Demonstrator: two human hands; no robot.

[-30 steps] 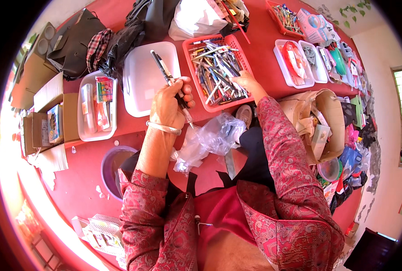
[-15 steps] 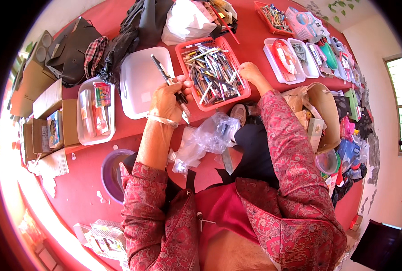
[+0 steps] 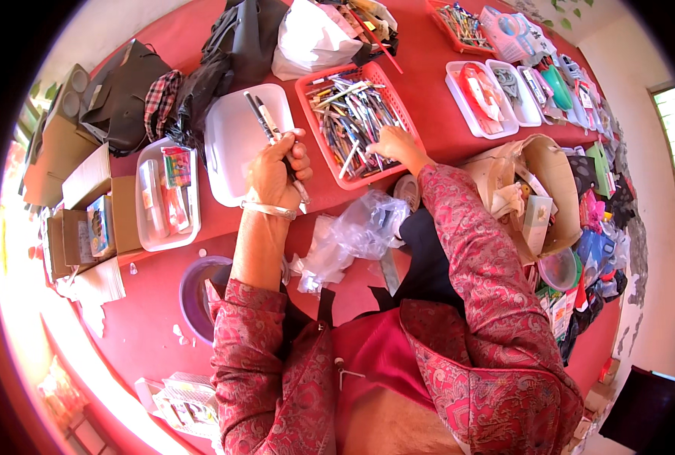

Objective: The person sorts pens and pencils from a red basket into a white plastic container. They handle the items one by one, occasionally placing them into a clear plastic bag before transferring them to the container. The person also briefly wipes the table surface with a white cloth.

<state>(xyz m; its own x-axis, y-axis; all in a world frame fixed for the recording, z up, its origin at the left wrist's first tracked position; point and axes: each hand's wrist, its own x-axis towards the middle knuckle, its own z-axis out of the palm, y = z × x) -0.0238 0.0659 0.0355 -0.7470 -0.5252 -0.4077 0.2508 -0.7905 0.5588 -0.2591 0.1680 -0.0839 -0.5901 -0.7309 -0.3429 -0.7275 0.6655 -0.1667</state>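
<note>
- One open brown cardboard box (image 3: pixel 129 214) stood at the far left, with a blue packet inside it.
- Just beside it was a shallow white plastic tray (image 3: pixel 172 244) holding clear, red and green packets.
- Lower down, partly hidden by the left sleeve, sat a round purple plastic basin (image 3: pixel 188 292).
- A larger translucent white plastic tray (image 3: pixel 229 148) lay further right, beyond the left hand (image 3: pixel 275 168).
- That hand was curled into a loose fist around at least two slim, dark-barrelled pens (image 3: pixel 267 117), their upper ends slanting up and left over the tray.
- A coral-red, lattice-walled plastic basket (image 3: pixel 390 89) came next, heaped with a jumbled pile of mixed pens (image 3: pixel 356 114).
- A crumpled clear plastic bag (image 3: pixel 360 224) lay below the basket, nearer the body.
- The right hand (image 3: pixel 399 145) reached over the basket's near right corner, its fingers bent down and close together at the pile; whether they pinched a pen, I cannot tell.
- The step in hand seemed to be picking through the pile while the left hand kept the chosen pens; the next move probably called for a fingertip pinch on a single barrel, drawn free of its tangled neighbours.
- Rightmost stood a torn-edged brown carton (image 3: pixel 561 205) of mixed items.
</note>
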